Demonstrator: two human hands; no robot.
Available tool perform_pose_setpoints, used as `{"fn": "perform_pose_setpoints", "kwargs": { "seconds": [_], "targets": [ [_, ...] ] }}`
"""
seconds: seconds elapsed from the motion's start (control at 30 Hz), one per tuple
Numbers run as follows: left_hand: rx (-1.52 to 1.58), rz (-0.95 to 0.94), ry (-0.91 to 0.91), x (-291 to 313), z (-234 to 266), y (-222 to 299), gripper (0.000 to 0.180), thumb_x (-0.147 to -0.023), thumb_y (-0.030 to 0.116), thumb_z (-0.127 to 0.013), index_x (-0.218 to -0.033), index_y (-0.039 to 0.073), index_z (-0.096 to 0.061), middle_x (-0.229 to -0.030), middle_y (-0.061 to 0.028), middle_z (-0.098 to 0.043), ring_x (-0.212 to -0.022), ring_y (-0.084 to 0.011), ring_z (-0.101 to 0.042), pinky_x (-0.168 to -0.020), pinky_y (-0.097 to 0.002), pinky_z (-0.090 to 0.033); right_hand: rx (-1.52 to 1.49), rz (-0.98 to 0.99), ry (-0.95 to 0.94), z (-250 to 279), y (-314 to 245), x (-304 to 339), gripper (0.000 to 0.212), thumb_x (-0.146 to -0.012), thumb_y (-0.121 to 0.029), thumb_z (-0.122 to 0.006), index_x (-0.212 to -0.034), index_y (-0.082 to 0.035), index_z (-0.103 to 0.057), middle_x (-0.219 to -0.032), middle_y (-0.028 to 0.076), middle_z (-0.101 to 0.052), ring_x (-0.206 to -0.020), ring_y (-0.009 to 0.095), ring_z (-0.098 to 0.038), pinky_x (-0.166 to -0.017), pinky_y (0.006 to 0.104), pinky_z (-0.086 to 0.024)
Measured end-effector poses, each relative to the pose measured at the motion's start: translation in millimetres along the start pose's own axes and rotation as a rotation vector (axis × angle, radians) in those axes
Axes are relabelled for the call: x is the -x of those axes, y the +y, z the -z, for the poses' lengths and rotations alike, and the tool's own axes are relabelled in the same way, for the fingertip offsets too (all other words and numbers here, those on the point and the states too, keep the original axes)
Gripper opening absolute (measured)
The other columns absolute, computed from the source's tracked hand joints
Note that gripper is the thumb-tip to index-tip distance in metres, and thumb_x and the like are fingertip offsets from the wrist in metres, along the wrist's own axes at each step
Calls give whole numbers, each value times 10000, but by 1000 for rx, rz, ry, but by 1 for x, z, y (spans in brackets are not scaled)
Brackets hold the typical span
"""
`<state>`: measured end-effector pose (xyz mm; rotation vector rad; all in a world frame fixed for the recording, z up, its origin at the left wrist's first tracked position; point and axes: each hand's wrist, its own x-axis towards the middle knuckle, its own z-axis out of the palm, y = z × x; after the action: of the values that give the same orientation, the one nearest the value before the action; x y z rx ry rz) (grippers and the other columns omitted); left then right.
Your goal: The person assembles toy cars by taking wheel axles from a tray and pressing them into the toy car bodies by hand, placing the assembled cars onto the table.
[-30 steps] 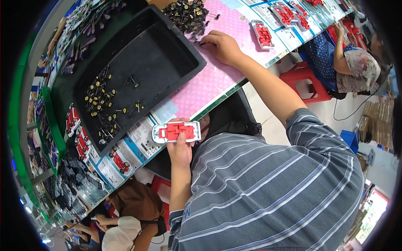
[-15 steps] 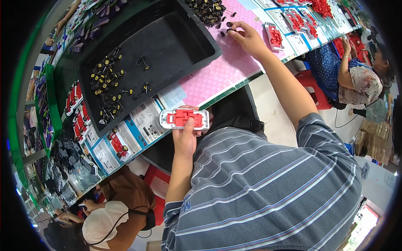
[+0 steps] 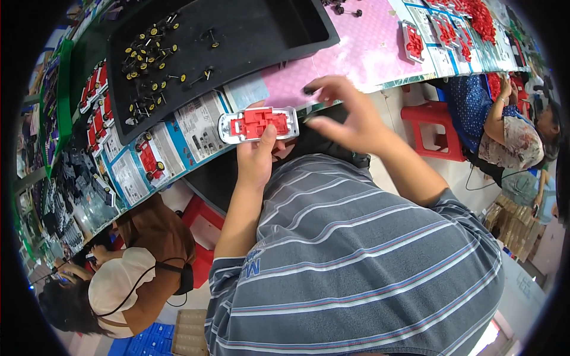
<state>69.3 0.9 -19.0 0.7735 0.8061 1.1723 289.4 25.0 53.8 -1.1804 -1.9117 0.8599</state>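
Worktable: runs from the lower left to the upper right of the frame, its pale edge (image 3: pixel 407 81) showing right of centre.
Tray: a deep black tray (image 3: pixel 255 38) fills the upper left and top centre.
Mat: pink, quilted-looking (image 3: pixel 371 50), right of the tray.
Right hand: blurred (image 3: pixel 353 118), just right of centre, thumb and index finger spread; I cannot tell whether they grip anything.
Left hand: left of centre (image 3: pixel 256 157), closed around the toy car body.
Toy car body: white-rimmed with a red interior (image 3: pixel 255 124), near centre; the left thumb presses onto the red part from the lower edge, a fingertip shows past the upper edge, and its right end lies just beside the right thumb tip, apart from it.
Wheeled toy car: red (image 3: pixel 148 157), on the table at left.
Wheel axles: black with yellow hubs (image 3: pixel 154 54), scattered in the tray.
Dark wheel: blurred (image 3: pixel 309 91), at the right index fingertip.
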Motion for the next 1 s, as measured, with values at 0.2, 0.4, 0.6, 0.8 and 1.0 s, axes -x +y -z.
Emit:
{"fn": "perform_pose_setpoints", "kwargs": {
  "seconds": [0.2, 0.4, 0.6, 0.8, 1.0],
  "targets": [
    [-15, -39, -9, 5, -1, -6, 582, -984, 253, -634, -1432, 5, -358, -1208, -111, -579, -1023, -158, -619, -851, -300, -546, 110, 151, -179, -28, -5, -12, 566, -743, -167, -801, -1228, -9, -556, -1154, 187, -608, -1081, 361, -586, -955, 431, -475],
    [53, 6, 28, 18, 2, 6, 610, -994, 241, -614, -1467, -3, -315, -1284, -144, -538, -1156, -228, -583, -981, -389, -497, 53, 142, -259, -32, -9, -23, 618, -733, -176, -826, -1263, -17, -551, -1171, 160, -611, -1071, 339, -590, -942, 422, -478],
    [37, -113, 96, 15, 30, -4, 555, -992, 239, -619, -1424, -4, -370, -1159, -111, -587, -911, -164, -618, -618, -275, -503, 130, 246, -52, -16, -6, -82, 353, -808, -156, -799, -1094, -10, -652, -1022, 108, -653, -873, 215, -635, -743, 317, -519],
    [15, -128, 130, 9, 34, 1, 384, -1005, 207, -591, -1307, 14, -454, -1106, -102, -610, -848, -151, -611, -610, -268, -493, 424, 379, -167, -32, 28, -178, 307, -826, -163, -758, -1082, -23, -665, -1006, 139, -653, -873, 259, -664, -752, 347, -534],
    [8, -96, 129, 5, 31, -1, 292, -1004, 196, -593, -1229, 33, -503, -1081, -97, -623, -858, -149, -618, -611, -276, -486, 567, 355, -382, -70, 51, -245, 283, -833, -214, -749, -1022, -18, -671, -948, 136, -650, -870, 295, -664, -803, 392, -528]
  ]
}}
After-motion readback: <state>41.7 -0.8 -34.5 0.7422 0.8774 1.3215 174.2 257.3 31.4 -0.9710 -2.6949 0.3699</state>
